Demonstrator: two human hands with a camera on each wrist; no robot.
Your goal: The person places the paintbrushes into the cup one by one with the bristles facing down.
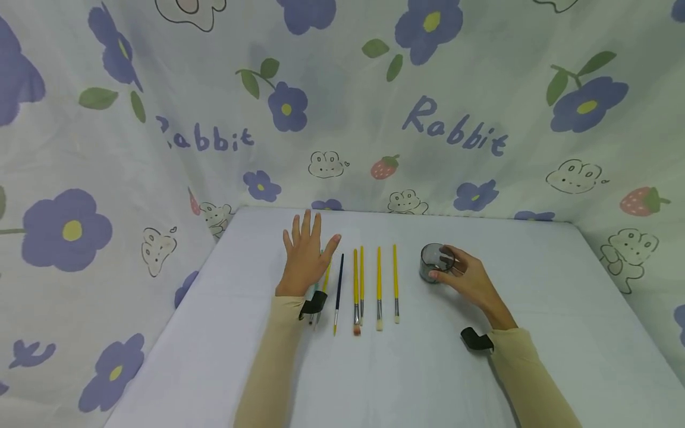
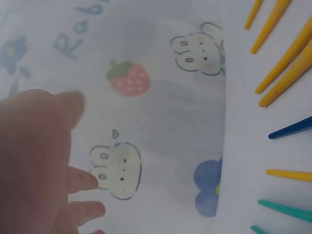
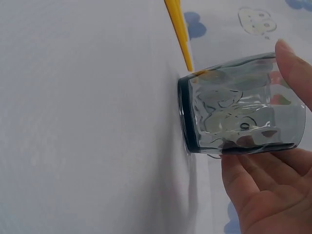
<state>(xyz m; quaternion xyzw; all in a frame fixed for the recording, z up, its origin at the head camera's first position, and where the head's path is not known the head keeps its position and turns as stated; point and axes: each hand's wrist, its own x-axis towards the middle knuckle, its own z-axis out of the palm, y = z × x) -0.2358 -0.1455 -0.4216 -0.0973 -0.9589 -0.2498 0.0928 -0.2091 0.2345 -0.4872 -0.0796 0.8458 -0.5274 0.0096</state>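
My right hand (image 1: 472, 284) grips a clear grey drinking glass (image 1: 429, 272), thumb on one side and fingers on the other. In the right wrist view the thick dark base of the glass (image 3: 234, 109) is close to the white tabletop; whether it touches is hard to tell. My left hand (image 1: 304, 257), fingers straight and spread, is over the left end of a row of paintbrushes and holds nothing. Several yellow-handled paintbrushes (image 1: 379, 273) and a dark blue paintbrush (image 1: 339, 285) lie with bristles toward me. Teal paintbrushes (image 2: 287, 210) are partly hidden by the left hand and wrist.
A white cloth covers the table (image 1: 407, 380). Behind it and on the left hangs a printed curtain (image 1: 348, 107) with flowers, rabbits and strawberries. Black devices (image 1: 475, 340) are strapped to both wrists over beige sleeves.
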